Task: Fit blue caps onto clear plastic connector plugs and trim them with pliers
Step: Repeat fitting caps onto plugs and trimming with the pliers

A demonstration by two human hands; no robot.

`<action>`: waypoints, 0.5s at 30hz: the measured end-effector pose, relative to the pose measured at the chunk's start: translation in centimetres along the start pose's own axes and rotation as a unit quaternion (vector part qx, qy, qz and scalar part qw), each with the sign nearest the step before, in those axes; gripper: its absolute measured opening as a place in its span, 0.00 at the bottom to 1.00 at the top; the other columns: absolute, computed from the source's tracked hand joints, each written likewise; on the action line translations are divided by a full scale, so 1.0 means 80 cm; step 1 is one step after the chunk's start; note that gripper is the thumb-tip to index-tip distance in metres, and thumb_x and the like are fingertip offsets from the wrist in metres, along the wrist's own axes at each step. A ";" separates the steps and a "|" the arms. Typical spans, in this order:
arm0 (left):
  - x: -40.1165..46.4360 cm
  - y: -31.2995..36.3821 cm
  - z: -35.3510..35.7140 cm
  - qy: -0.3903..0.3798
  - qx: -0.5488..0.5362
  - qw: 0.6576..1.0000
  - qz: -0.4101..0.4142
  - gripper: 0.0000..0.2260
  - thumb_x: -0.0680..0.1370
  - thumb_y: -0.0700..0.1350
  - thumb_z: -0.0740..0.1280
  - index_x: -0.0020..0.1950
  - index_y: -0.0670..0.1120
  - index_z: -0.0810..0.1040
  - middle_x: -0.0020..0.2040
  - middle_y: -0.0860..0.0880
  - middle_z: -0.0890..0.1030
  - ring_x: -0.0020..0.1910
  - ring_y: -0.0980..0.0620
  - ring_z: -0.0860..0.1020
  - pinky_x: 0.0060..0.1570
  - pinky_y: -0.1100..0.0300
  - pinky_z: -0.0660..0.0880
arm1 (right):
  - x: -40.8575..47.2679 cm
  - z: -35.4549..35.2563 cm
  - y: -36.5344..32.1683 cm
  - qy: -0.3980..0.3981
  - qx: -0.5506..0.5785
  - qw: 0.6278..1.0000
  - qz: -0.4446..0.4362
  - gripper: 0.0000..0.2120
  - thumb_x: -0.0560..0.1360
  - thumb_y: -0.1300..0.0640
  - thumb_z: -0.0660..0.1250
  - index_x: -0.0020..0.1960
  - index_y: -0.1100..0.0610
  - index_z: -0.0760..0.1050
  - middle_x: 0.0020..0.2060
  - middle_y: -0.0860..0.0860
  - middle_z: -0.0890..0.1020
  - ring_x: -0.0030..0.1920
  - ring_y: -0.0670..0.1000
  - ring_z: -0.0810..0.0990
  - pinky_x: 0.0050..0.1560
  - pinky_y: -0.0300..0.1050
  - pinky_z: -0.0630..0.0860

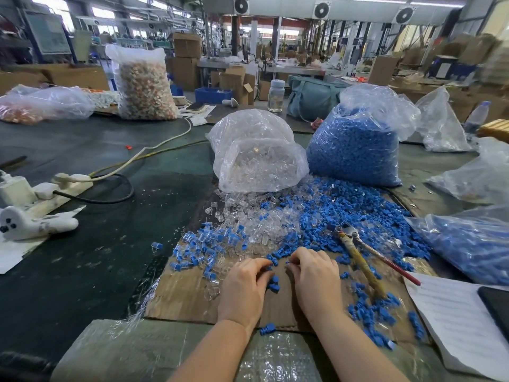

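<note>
Cardboard [190,296] holds small ribbed blue caps [325,232]; left hand [243,288] and right hand [315,277] each pinch one.

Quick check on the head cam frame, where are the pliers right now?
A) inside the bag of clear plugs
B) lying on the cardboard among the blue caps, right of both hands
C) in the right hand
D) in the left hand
B: the pliers lie untouched on the cardboard sheet amid loose blue caps, off to the right of the right hand; the left hand is further from them.
</note>
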State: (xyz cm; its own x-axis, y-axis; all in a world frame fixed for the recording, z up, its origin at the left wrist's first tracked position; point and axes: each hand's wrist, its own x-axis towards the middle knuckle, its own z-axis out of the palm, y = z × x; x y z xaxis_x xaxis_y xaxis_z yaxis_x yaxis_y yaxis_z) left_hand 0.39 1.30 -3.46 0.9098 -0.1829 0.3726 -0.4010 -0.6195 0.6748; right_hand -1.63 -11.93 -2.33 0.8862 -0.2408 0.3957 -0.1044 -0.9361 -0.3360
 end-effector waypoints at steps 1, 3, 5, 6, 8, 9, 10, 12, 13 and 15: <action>0.000 0.001 0.000 0.003 -0.006 1.000 -0.004 0.12 0.77 0.47 0.66 0.59 0.51 0.78 0.53 0.57 0.79 0.49 0.65 0.69 0.51 0.77 0.61 | -0.003 0.002 -0.001 0.003 0.006 1.000 -0.006 0.05 0.78 0.52 0.62 0.49 0.52 0.73 0.45 0.47 0.79 0.49 0.51 0.73 0.51 0.46 0.65; 0.000 0.002 -0.001 0.010 -0.026 0.999 -0.016 0.11 0.77 0.45 0.66 0.58 0.49 0.78 0.50 0.58 0.77 0.47 0.64 0.72 0.48 0.78 0.65 | -0.006 0.004 -0.001 0.013 0.019 1.000 -0.010 0.06 0.77 0.55 0.64 0.51 0.55 0.76 0.45 0.50 0.80 0.48 0.54 0.74 0.50 0.48 0.67; 0.000 0.003 -0.001 0.028 -0.040 0.998 -0.031 0.09 0.77 0.43 0.66 0.57 0.48 0.78 0.47 0.59 0.75 0.45 0.64 0.72 0.45 0.80 0.65 | -0.007 0.005 0.000 0.031 0.034 0.999 -0.006 0.06 0.75 0.59 0.67 0.50 0.58 0.79 0.44 0.52 0.81 0.47 0.56 0.76 0.49 0.50 0.69; 0.000 0.003 -0.002 0.039 -0.042 0.998 -0.039 0.09 0.77 0.42 0.66 0.57 0.47 0.78 0.47 0.59 0.74 0.45 0.64 0.72 0.45 0.81 0.65 | -0.008 0.005 0.000 0.036 0.038 0.999 -0.004 0.04 0.74 0.59 0.68 0.48 0.58 0.80 0.42 0.52 0.80 0.45 0.56 0.76 0.48 0.50 0.70; 0.001 0.003 -0.002 0.060 -0.038 0.996 -0.053 0.10 0.77 0.40 0.65 0.58 0.46 0.78 0.48 0.58 0.74 0.45 0.63 0.71 0.46 0.82 0.63 | -0.009 0.005 0.000 0.044 0.048 0.998 -0.005 0.02 0.74 0.59 0.69 0.45 0.58 0.80 0.40 0.52 0.80 0.43 0.55 0.75 0.46 0.50 0.70; 0.000 0.003 -0.003 0.068 -0.035 0.995 -0.060 0.11 0.77 0.39 0.65 0.59 0.45 0.77 0.49 0.58 0.73 0.46 0.62 0.71 0.46 0.83 0.63 | -0.009 0.005 0.001 0.049 0.053 0.997 -0.005 0.02 0.73 0.59 0.69 0.44 0.58 0.80 0.39 0.51 0.80 0.42 0.55 0.75 0.45 0.49 0.70; 0.001 0.003 -0.003 0.074 -0.033 0.994 -0.068 0.13 0.77 0.38 0.64 0.61 0.45 0.76 0.50 0.57 0.73 0.47 0.62 0.71 0.45 0.83 0.63 | -0.010 0.006 0.001 0.051 0.057 0.997 -0.002 0.02 0.73 0.59 0.69 0.43 0.57 0.79 0.39 0.51 0.79 0.42 0.54 0.74 0.45 0.49 0.69; 0.001 0.003 -0.003 0.080 -0.032 0.993 -0.080 0.14 0.78 0.38 0.63 0.63 0.45 0.75 0.53 0.55 0.74 0.49 0.61 0.71 0.44 0.82 0.64 | -0.010 0.006 0.002 0.052 0.061 0.997 0.005 0.01 0.74 0.59 0.69 0.44 0.57 0.79 0.39 0.50 0.79 0.42 0.53 0.74 0.45 0.48 0.69; 0.002 0.003 -0.003 0.080 -0.032 0.993 -0.084 0.15 0.78 0.38 0.63 0.64 0.45 0.74 0.53 0.55 0.75 0.49 0.61 0.71 0.45 0.80 0.64 | -0.010 0.007 0.003 0.050 0.061 0.997 0.007 0.02 0.74 0.59 0.69 0.44 0.57 0.79 0.40 0.50 0.79 0.43 0.53 0.73 0.46 0.48 0.69; 0.001 0.003 -0.004 0.082 -0.035 0.992 -0.088 0.15 0.78 0.39 0.63 0.64 0.45 0.74 0.53 0.55 0.74 0.49 0.61 0.71 0.46 0.78 0.63 | -0.010 0.007 0.004 0.040 0.059 0.997 0.011 0.03 0.75 0.58 0.67 0.45 0.56 0.79 0.41 0.50 0.78 0.44 0.52 0.73 0.47 0.47 0.69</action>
State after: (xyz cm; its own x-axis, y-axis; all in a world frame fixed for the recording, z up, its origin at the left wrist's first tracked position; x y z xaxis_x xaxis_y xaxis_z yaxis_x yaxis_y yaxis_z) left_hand 0.36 1.34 -3.07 0.9390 0.0535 0.3396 -0.2488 -0.5759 0.7787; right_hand -2.13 -11.89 -3.23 0.8456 -0.2840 0.4521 -0.0642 -0.8948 -0.4418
